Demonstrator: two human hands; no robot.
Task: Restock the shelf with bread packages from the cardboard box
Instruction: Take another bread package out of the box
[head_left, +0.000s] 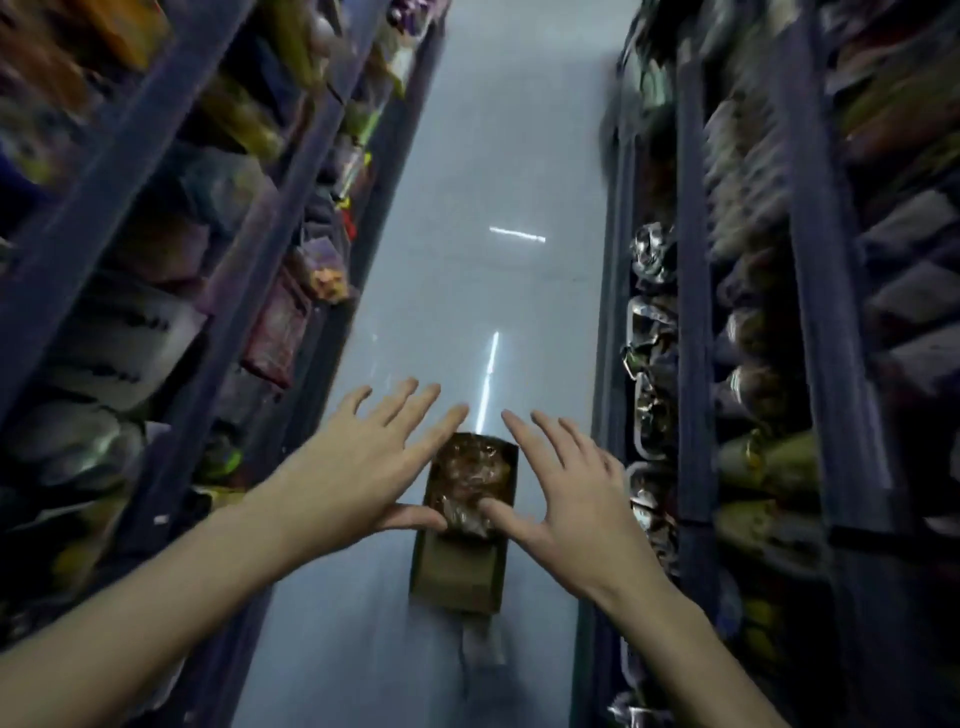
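Note:
A brown cardboard box stands on the pale aisle floor below me, its top open. Clear-wrapped bread packages fill its far half. My left hand hovers over the box's left side, fingers spread, thumb near the packages. My right hand hovers over the right side, fingers spread, thumb over the packages. Neither hand holds anything. Whether the thumbs touch the wrapping I cannot tell. The shelf on the right carries shiny wrapped bread and similar packs.
Dark blue shelving full of coloured packets lines the left of the narrow aisle; the right rack continues outward. The glossy floor runs ahead between them. The picture is motion-blurred at the edges.

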